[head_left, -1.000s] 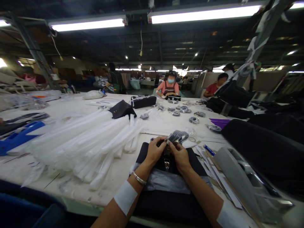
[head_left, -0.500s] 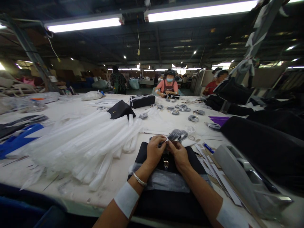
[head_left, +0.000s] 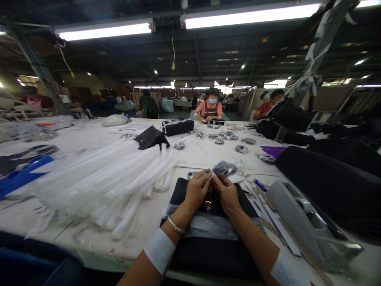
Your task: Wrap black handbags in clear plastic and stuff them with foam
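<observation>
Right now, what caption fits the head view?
Left hand and right hand pinch a white scrap over a black bag, white wrap at left.

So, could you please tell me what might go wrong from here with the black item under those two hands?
The small white piece is held only at the fingertips of the left hand and right hand, so it could slip or crease. The bangle sits close to the plastic band and might snag it. The gold buckle looks uncovered and could scratch the black item.
</observation>
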Tool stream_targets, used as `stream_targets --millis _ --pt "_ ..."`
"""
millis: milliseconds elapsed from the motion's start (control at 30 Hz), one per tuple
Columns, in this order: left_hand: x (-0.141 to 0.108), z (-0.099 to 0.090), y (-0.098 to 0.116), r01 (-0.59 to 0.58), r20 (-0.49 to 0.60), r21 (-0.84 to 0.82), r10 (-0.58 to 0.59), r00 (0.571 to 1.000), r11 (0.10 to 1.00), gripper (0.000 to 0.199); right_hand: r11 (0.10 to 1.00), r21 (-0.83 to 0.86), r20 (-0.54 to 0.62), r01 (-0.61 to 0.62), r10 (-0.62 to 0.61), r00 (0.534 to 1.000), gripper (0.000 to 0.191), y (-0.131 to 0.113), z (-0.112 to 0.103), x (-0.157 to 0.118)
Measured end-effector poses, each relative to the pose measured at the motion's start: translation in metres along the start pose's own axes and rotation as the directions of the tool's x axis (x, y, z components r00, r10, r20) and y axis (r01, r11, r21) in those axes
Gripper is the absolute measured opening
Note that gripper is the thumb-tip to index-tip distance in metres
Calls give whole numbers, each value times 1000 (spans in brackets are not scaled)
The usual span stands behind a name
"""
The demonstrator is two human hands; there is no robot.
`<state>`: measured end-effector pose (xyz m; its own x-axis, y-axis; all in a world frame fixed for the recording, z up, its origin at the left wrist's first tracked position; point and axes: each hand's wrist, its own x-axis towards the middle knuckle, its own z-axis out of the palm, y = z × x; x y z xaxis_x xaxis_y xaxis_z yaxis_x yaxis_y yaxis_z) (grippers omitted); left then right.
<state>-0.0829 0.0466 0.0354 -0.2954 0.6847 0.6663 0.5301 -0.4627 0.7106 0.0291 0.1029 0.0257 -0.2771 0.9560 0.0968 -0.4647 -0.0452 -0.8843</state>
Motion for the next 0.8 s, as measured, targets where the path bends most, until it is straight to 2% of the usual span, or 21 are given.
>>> stream_targets --millis 100,167,300,433,500,567,600,667,700,733,767,800 --pt "5 -3 -7 128 -41 -51 -130 991 990 29 998 -62 20 6 -4 1000 35 -2 0 1" --pt "8 -5 -9 195 -5 -58 -195 981 979 35 995 -95 27 16 -14 1000 37 -3 1 1" --pt "12 -8 -7 209 101 -73 -201 974 975 29 976 -213 46 41 -31 998 37 -10 4 -2" --pt "10 -11 -6 249 90 -105 -240 967 963 34 887 -442 163 136 -70 984 30 -37 -10 -9" --pt "9 -11 -7 299 83 -123 -290 953 946 41 766 -586 203 264 -177 963 25 -64 -33 -16" --pt "9 -11 -8 327 92 -144 -317 944 934 45 552 -749 213 366 -323 922 23 -98 -70 -27" --pt "9 -10 -8 326 98 -148 -314 944 934 45 420 -829 208 370 -383 900 24 -116 -93 -34" --pt "10 -9 -7 303 100 -136 -291 951 943 41 145 -946 188 289 -480 857 27 -148 -143 -46" --pt "10 -9 -7 286 97 -121 -276 956 950 39 34 -976 171 216 -498 850 29 -162 -168 -52" --pt "11 -8 -6 270 92 -103 -261 961 957 37 -44 -989 145 142 -510 848 30 -172 -191 -57" --pt "11 -8 -6 256 86 -86 -249 965 963 35 -85 -994 106 73 -495 862 32 -180 -211 -62" --pt "11 -8 -6 245 83 -72 -239 967 967 34 -79 -997 45 10 -455 889 33 -185 -227 -66"
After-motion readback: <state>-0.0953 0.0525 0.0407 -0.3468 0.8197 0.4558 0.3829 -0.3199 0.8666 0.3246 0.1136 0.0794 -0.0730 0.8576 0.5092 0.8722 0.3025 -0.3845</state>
